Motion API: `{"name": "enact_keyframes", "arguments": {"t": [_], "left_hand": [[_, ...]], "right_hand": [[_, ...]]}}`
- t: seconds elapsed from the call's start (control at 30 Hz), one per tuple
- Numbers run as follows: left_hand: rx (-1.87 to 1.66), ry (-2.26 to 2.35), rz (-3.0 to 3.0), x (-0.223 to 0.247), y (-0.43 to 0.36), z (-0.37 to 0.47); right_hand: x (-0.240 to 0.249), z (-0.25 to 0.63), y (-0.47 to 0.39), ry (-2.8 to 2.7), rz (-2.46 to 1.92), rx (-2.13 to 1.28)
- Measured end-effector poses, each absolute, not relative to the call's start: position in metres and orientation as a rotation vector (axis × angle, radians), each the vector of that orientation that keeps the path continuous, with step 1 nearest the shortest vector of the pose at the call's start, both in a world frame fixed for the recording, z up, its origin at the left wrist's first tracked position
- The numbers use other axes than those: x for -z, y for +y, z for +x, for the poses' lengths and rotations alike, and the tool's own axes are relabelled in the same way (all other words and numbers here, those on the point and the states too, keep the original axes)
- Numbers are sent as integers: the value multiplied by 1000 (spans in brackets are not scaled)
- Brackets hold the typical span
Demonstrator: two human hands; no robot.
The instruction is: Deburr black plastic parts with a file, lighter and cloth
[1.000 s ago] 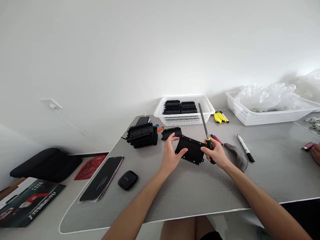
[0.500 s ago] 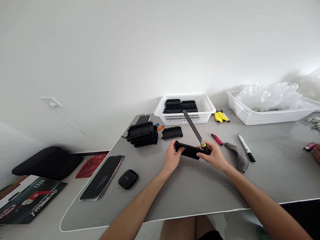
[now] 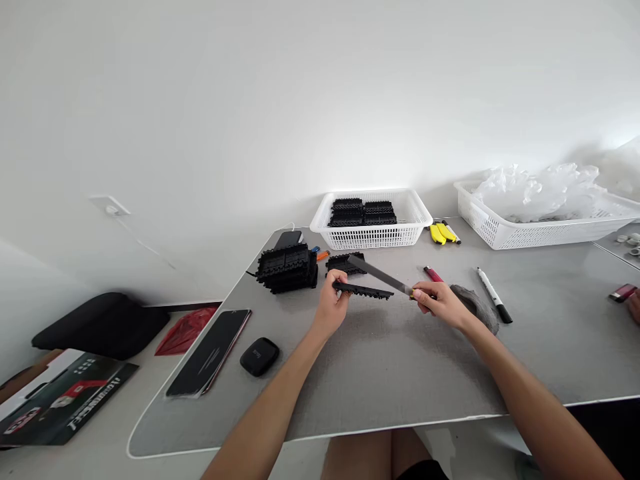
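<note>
My left hand [image 3: 331,308] pinches the plate [image 3: 369,291], my right hand [image 3: 443,305] the file [image 3: 381,275] towards ten o'clock — filing, I judge; next stroke needs steadiness.

The place looked like a small workshop or assembly room, with a plain white wall [image 3: 250,100] behind a grey-topped bench [image 3: 380,373]. A flat file [image 3: 381,275] and a toothed black panel [image 3: 364,291] were held above the bench, and a stack of similar panels [image 3: 286,263] stood to their left. More such panels [image 3: 363,213] lay in a white slotted basket [image 3: 373,238], while a second basket [image 3: 553,235] held crumpled clear plastic [image 3: 537,193]. A black-capped marker [image 3: 495,295] lay on the bench, and another person's fingers [image 3: 635,305] showed at the right edge of the view
</note>
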State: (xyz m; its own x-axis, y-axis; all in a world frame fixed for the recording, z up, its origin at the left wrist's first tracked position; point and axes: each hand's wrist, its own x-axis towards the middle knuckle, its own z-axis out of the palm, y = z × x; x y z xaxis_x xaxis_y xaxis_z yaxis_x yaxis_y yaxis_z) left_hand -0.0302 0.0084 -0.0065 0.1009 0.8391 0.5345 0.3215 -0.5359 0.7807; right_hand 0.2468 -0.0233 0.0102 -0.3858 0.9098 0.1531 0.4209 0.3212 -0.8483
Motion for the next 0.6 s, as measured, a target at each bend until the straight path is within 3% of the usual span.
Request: {"name": "enact_keyframes", "arguments": {"t": [0.6], "left_hand": [[-1266, 1114, 1881, -1, 5, -31]], "right_hand": [[-18, 254, -26, -2188, -1188, -854]]}}
